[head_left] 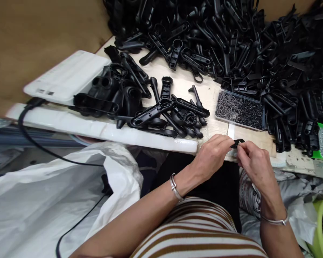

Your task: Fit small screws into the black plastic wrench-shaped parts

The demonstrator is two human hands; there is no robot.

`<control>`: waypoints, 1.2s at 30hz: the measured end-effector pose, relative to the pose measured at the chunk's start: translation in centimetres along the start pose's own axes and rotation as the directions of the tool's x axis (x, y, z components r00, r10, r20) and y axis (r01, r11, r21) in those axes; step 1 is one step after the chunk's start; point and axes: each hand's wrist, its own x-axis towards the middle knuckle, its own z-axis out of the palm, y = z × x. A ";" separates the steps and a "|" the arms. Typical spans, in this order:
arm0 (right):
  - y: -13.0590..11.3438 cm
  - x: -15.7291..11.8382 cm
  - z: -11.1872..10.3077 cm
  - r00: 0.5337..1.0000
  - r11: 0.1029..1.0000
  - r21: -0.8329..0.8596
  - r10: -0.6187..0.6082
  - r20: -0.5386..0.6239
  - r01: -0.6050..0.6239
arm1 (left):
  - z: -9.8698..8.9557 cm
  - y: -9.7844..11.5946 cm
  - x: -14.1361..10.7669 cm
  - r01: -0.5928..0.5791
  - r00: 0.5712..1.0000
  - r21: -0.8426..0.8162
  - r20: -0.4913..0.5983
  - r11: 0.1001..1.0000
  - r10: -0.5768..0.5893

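Observation:
At the table's front edge, my left hand [214,152] is closed on one end of a small black plastic part [237,142]. My right hand [254,157] pinches at the other end of the same part; whether something tiny is between its fingertips is hidden. Just behind the hands sits a clear tray [217,115] with small grey pieces in its left half and small black pieces in its right half. Left of my hands lies a loose group of black plastic parts [150,113], some with round ring ends.
A large heap of black parts [231,46] covers the back and right. A white device [67,77] with a black cable stands at the left. Right are a green tray [316,154] and a yellow-green bucket [316,229]. A white sack [56,200] hangs open at lower left.

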 end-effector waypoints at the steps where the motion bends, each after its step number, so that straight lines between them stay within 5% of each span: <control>1: 0.2 0.2 -0.3 0.997 0.992 0.112 0.044 0.063 -0.051 | 0.0 0.0 0.0 -0.011 1.000 0.005 0.015 1.000 0.011; 5: 1.0 0.9 -1.0 0.961 0.875 0.429 0.123 0.249 -0.223 | -0.2 0.1 0.2 -0.019 0.987 0.086 0.161 0.996 0.005; 9: 1.2 1.5 -1.0 0.953 0.862 0.442 0.137 0.269 -0.249 | -0.4 0.3 0.4 -0.018 0.959 0.151 0.282 0.988 -0.026; 23: -0.7 1.6 -1.8 0.977 0.997 -0.057 0.057 0.205 -0.046 | -0.6 0.5 0.6 -0.038 0.940 0.184 0.340 0.982 -0.027; 26: -1.1 1.5 -1.8 0.982 0.950 -0.300 -0.028 0.188 0.085 | -0.9 0.7 0.7 -0.062 0.931 0.211 0.364 0.976 -0.019; 30: -2.7 1.3 -1.6 0.954 0.756 -0.593 -0.140 0.263 0.275 | -1.8 1.0 1.2 -0.127 0.897 0.245 0.442 0.961 0.006; 33: -4.1 1.4 -1.4 0.945 0.688 -0.659 -0.130 0.300 0.304 | -2.5 0.9 1.7 -0.193 0.852 0.236 0.522 0.952 0.043; 36: -4.0 1.8 -1.6 0.940 0.727 -0.610 -0.151 0.307 0.316 | -2.9 0.9 2.0 -0.226 0.829 0.245 0.557 0.943 0.054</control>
